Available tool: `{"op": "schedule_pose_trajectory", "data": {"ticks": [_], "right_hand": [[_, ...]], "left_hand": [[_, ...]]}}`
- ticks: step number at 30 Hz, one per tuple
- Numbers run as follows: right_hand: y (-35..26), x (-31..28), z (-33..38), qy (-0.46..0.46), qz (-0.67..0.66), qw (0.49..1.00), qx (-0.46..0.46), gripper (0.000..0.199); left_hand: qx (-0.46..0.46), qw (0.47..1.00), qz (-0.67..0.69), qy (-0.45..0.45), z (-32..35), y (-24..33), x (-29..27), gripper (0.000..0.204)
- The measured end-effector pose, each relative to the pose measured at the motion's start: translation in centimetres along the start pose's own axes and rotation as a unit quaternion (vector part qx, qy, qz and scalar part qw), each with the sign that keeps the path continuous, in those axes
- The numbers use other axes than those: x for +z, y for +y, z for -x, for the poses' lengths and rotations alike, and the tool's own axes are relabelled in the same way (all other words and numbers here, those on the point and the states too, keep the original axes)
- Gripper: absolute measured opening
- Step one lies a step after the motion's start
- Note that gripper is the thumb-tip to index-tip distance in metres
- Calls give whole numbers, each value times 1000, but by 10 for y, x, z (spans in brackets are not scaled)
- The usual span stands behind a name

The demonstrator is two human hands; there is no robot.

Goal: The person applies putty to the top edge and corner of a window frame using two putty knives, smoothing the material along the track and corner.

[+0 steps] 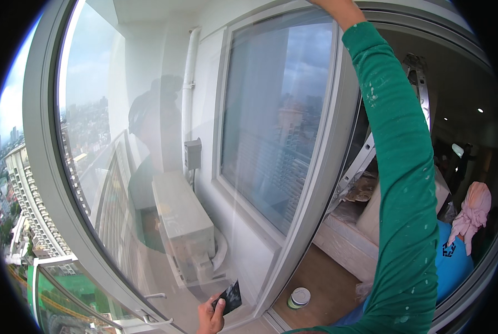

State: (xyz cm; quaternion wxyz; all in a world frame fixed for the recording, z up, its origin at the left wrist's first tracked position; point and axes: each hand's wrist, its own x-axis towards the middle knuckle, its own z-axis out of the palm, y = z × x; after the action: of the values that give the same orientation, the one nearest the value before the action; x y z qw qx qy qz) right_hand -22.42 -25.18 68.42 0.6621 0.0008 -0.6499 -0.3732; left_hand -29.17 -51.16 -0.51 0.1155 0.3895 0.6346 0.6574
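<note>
Low in the head view, my left hand (211,317) is closed on a thin dark rectangular piece (230,298) with pale smudges, the thumb lying across one edge. Its exact kind is unclear. A large glass panel (149,111) in a grey frame stands beside that hand and carries a faint reflection. My right arm, in a green sleeve (402,156) flecked with white, reaches up past the white window frame (338,83). Only the wrist end of my right hand (338,10) shows at the top edge; its fingers are cut off.
A tub with a white lid (300,296) stands on the brown floor inside the doorway. Further in are a plastic-wrapped mattress (346,245), a metal ladder (360,158) and a person in blue (455,261). Behind the glass sits a boxy outdoor unit (182,206). A railing (54,260) is at lower left.
</note>
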Motion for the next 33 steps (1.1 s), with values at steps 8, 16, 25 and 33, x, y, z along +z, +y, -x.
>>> {"op": "schedule_pose_trajectory", "data": {"ticks": [8,16,25,33], "right_hand": [[17,-32,-24,-109,8,980,169,29],[-9,-42,-41,-168,-44,948,265,18],[-27,-9,-71,-290,52,938,183,24],[-25,6,-103,-234,-55,930,277,26]], "left_hand": [[24,998,-1,64,0,-3,-12,39],[250,811,-38,528,-13,-66,-185,44],[231,812,328,424,-76,-28,-343,40],[241,818,431,293,-93,-53,-358,39]]}}
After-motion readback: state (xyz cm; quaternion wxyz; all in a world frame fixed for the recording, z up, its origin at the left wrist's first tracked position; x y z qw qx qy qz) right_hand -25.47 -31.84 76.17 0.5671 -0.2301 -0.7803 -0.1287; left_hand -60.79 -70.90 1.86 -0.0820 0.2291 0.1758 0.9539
